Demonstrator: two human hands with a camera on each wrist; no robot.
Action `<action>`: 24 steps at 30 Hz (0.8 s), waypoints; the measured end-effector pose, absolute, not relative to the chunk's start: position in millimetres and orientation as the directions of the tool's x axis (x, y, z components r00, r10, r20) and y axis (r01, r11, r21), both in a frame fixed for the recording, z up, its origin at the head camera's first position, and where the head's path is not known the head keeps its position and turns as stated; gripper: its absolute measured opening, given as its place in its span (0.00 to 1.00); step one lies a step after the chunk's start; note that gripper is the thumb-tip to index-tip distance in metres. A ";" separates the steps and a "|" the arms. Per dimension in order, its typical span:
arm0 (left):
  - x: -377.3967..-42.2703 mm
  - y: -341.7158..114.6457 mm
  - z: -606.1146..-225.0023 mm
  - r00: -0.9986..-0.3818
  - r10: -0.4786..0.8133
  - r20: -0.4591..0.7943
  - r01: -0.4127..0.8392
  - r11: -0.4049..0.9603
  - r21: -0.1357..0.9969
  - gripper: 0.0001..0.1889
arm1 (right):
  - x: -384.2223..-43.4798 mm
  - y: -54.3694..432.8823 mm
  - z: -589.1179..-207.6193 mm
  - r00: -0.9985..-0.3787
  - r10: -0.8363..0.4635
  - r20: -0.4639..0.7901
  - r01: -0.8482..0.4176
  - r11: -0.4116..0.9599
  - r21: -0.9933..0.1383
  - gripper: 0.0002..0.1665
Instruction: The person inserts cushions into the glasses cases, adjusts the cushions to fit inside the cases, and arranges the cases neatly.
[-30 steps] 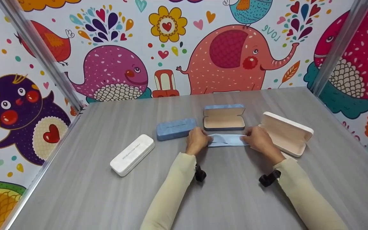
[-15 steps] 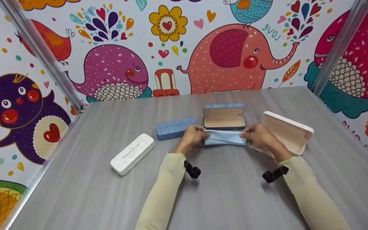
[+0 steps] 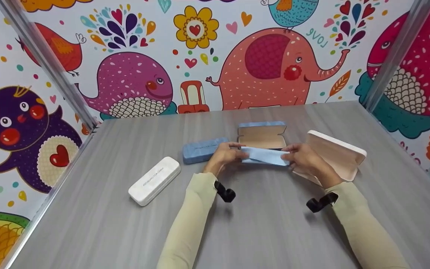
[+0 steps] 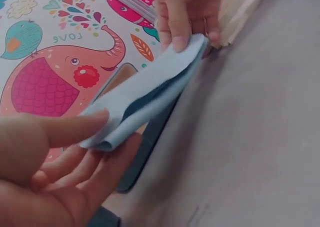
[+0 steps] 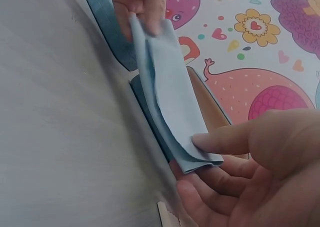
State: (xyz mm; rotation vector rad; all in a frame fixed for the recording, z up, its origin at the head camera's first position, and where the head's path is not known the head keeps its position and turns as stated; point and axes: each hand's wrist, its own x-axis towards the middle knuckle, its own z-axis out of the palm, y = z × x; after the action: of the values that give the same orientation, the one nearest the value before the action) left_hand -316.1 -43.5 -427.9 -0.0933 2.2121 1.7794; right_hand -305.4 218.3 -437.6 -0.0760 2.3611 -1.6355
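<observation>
A light blue folded cloth [image 3: 265,155] is stretched between my two hands, just in front of the open blue glasses case [image 3: 262,141]. My left hand [image 3: 224,157] pinches its left end, thumb on top and fingers beneath. At the other end my right hand [image 3: 306,158] pinches the cloth the same way. Both wrist views show the cloth [image 4: 145,84] as a narrow strip with its layers parting along the near side. The open case's lid leans back, its beige lining faces me, and the cloth and hands cover its front edge.
Left of my left hand lies a closed blue glasses case [image 3: 203,151]. A closed white glasses case [image 3: 155,181] sits farther left, at an angle. An open white glasses case [image 3: 338,157] stands close to my right hand. A patterned wall [image 3: 207,71] borders the grey table [image 3: 125,239].
Both hands have raised the cloth off the table and moved it away from me, closer to the open blue case. The cases have stayed in place.
</observation>
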 end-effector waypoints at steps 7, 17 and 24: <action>-321.7 -36.0 -425.3 -0.940 0.082 -0.332 -0.322 0.117 0.940 0.26 | -310.3 221.9 -435.2 -0.973 -0.129 -0.190 0.132 0.362 -0.923 0.29; -329.7 -27.5 -419.4 -0.974 -0.036 -0.225 -0.227 0.229 0.947 0.18 | -326.4 216.4 -436.3 -0.987 0.012 -0.163 0.159 0.292 -0.943 0.24; -334.8 -22.3 -418.8 -0.972 -0.113 -0.204 -0.221 0.167 0.961 0.16 | -337.9 213.7 -433.7 -0.982 0.084 -0.170 0.187 0.275 -0.943 0.24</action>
State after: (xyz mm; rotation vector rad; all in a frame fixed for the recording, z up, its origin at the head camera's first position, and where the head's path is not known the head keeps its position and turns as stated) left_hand -334.8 -22.3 -418.8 -0.3346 2.3328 1.9461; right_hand -337.9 213.7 -433.7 0.2590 2.4384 -1.8225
